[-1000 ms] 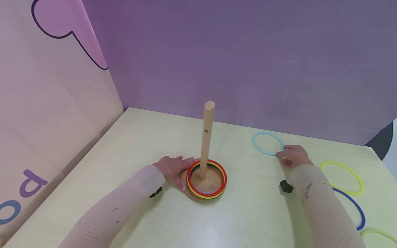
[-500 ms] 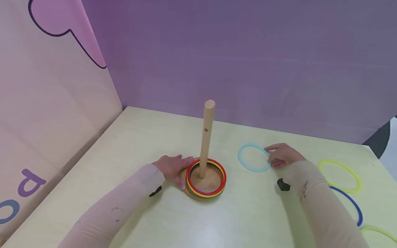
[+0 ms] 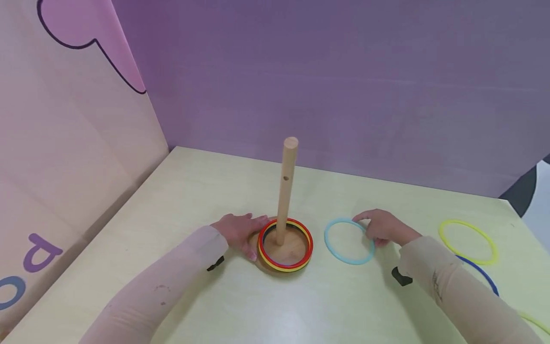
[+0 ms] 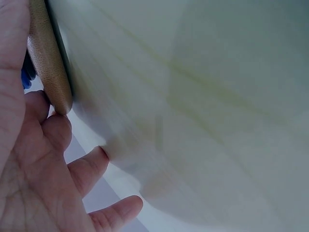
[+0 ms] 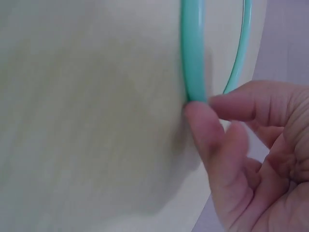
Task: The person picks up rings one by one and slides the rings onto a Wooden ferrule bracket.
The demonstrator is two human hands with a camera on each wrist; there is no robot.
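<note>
Ring (image 3: 349, 241), light blue, pinched at its near-right rim by right hand (image 3: 384, 228), flat on table (image 3: 206, 191). Just left of that pinch, peg stand (image 3: 285, 246) steadied by left hand (image 3: 238, 232), fingers straight against its base, probably to stop sliding.

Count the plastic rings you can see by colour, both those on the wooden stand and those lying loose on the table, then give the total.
Light blue ring: 1
Red ring: 1
Yellow rings: 4, counting one on the stand, one loose and one partly cut off
Dark blue rings: 2, counting one loose
Total: 8
</note>
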